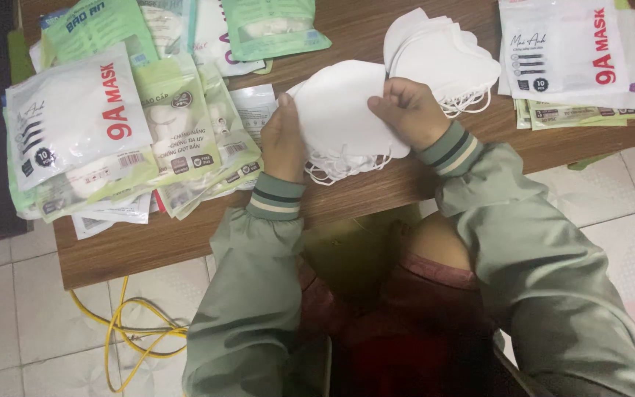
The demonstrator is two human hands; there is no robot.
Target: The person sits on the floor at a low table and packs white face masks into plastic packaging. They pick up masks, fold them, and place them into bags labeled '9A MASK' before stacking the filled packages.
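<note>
White and green flat packets (112,125) lay heaped at the table's (185,235) left, more (564,51) at right. Both hands, left (282,140) and right (409,110), pinched a stack of white masks (339,117) above the table's middle.

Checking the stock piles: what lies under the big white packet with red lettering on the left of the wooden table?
Under the big white packet lie overlapping pale green and white packets, fanned out on the wooden table. How many sit beneath it is hidden.
</note>
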